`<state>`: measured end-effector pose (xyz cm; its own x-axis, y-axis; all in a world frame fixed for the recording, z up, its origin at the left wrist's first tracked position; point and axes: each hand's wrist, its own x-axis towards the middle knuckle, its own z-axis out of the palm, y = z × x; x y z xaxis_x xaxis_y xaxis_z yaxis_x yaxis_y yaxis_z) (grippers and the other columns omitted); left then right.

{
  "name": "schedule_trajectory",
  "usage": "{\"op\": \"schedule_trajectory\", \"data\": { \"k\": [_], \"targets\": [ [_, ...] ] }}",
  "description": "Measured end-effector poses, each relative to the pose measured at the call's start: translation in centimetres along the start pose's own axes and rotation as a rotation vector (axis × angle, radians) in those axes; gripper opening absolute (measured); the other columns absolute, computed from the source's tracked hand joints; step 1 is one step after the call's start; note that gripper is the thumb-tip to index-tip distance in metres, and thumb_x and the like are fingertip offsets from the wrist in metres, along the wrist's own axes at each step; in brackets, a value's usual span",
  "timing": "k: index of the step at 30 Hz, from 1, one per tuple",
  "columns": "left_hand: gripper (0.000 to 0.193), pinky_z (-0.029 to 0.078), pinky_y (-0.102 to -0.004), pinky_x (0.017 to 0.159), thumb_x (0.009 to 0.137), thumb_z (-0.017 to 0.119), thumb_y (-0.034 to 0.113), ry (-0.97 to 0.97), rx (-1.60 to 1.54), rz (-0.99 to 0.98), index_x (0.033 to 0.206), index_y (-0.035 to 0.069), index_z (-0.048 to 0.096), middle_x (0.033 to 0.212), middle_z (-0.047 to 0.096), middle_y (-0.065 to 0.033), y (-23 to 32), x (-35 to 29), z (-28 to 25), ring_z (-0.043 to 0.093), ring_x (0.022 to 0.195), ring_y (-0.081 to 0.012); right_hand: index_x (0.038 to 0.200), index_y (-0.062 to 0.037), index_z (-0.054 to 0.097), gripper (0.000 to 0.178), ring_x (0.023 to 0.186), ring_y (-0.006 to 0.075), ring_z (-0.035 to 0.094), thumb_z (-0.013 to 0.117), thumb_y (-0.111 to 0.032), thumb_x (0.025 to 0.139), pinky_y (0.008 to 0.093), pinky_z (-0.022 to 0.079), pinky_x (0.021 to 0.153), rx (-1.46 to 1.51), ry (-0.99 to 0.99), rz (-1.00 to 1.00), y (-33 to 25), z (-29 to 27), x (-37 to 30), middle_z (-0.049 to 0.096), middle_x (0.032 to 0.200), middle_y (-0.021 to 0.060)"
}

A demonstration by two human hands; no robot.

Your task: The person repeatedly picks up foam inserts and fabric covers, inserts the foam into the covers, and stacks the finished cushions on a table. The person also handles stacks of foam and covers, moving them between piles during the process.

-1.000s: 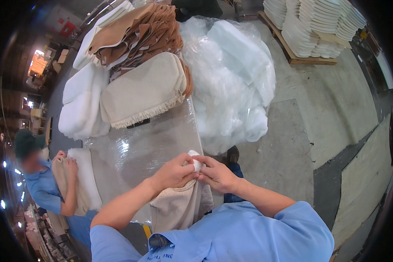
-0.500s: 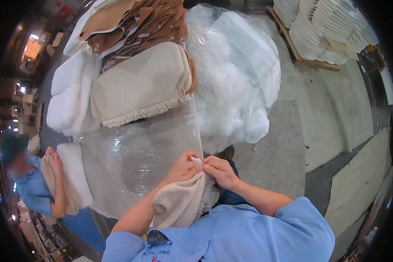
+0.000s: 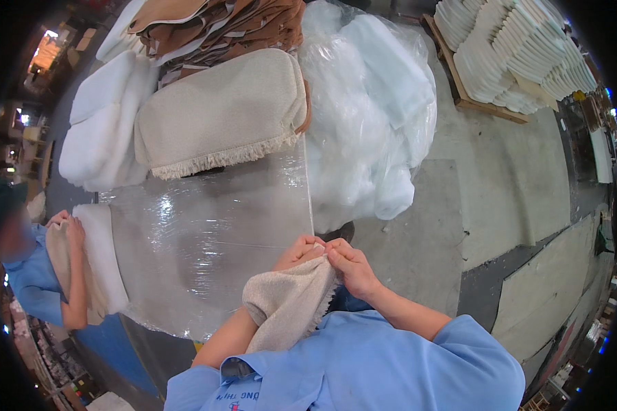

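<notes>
Both hands meet in front of my chest, close to the table's near right corner. My left hand (image 3: pixel 299 252) is closed on one edge of a beige woven fabric cover (image 3: pixel 286 300), its fingertips pinching by a small bit of white material. Against it, my right hand (image 3: pixel 350 266) pinches the same corner between thumb and fingers. The cover drapes over my left wrist and down to my shirt, with a frayed edge along its right side. What exactly lies between the fingertips is too small to make out.
A plastic-wrapped table (image 3: pixel 206 233) carries a stack of beige covers (image 3: pixel 219 113), brown fabric pieces (image 3: pixel 226 34) and white padding (image 3: pixel 103 123). A plastic bag of white padding (image 3: pixel 370 116) stands right of it. A co-worker (image 3: pixel 38 267) handles beige cloth at left. Stacked white pads (image 3: pixel 500 55) sit on a pallet.
The cover now lies higher, over my left wrist and forearm. Both hands still pinch close together, slightly further right. The whole view has shifted a little.
</notes>
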<state>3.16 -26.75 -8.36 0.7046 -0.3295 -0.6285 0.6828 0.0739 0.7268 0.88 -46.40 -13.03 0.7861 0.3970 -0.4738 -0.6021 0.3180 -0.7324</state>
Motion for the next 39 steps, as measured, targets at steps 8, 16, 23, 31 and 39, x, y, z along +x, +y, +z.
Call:
{"op": "schedule_trajectory", "data": {
  "k": [8, 16, 23, 31, 39],
  "targets": [
    [0.033, 0.049, -0.0242, 0.088, 0.107, 0.067, 0.034, -0.025, 0.022, -0.109, 0.112, 0.001, 0.067, 0.115, 0.059, -0.0015, -0.6, 3.3, -1.3, 0.059, 0.098, -0.0087, 0.117, -0.0067, 0.066, 0.023, 0.107, 0.0113, 0.056, 0.061, -0.027, 0.110, 0.0305, 0.043, 0.099, 0.201, 0.102, 0.176, 2.1, -1.7, 1.8, 0.061, 0.113, -0.0020],
    [0.042, 0.054, -0.0272, 0.076, 0.105, 0.070, 0.035, -0.015, -0.060, -0.148, 0.127, 0.001, 0.058, 0.097, 0.067, -0.0027, -3.7, 4.2, -2.3, 0.064, 0.085, -0.0102, 0.101, -0.0084, 0.069, 0.026, 0.083, 0.0087, 0.052, 0.066, -0.034, 0.107, 0.0273, 0.040, 0.077, 0.135, 0.133, 0.181, 5.2, -2.1, 2.5, 0.056, 0.091, -0.0043],
    [0.038, 0.052, -0.0333, 0.093, 0.106, 0.066, 0.039, 0.093, 0.579, 0.335, 0.105, 0.002, 0.076, 0.114, 0.064, -0.0072, -6.5, 3.0, -0.1, 0.062, 0.107, -0.0168, 0.105, -0.0085, 0.068, 0.035, 0.079, 0.0115, 0.058, 0.061, -0.042, 0.109, 0.0307, 0.046, 0.072, 0.293, 0.368, 0.215, 4.2, 0.5, -2.2, 0.065, 0.087, 0.0004],
    [0.038, 0.049, -0.0399, 0.101, 0.102, 0.066, 0.037, 0.099, 0.728, 0.233, 0.100, 0.003, 0.081, 0.126, 0.064, -0.0157, -6.2, 3.7, 1.2, 0.059, 0.120, -0.0287, 0.122, -0.0066, 0.064, 0.052, 0.101, 0.0271, 0.071, 0.041, -0.052, 0.114, 0.0431, 0.058, 0.088, 0.612, 0.311, 0.383, 4.0, 0.9, 0.3, 0.071, 0.112, 0.0107],
    [0.039, 0.048, -0.0419, 0.106, 0.101, 0.066, 0.037, 0.129, 0.616, 0.220, 0.096, 0.002, 0.083, 0.135, 0.062, -0.0202, -6.4, 3.5, 2.0, 0.058, 0.125, -0.0324, 0.117, -0.0072, 0.066, 0.049, 0.097, 0.0264, 0.072, 0.043, -0.050, 0.114, 0.0414, 0.058, 0.087, 0.558, 0.303, 0.377, 6.1, -1.1, 1.4, 0.072, 0.106, 0.0107]
  ]
}}
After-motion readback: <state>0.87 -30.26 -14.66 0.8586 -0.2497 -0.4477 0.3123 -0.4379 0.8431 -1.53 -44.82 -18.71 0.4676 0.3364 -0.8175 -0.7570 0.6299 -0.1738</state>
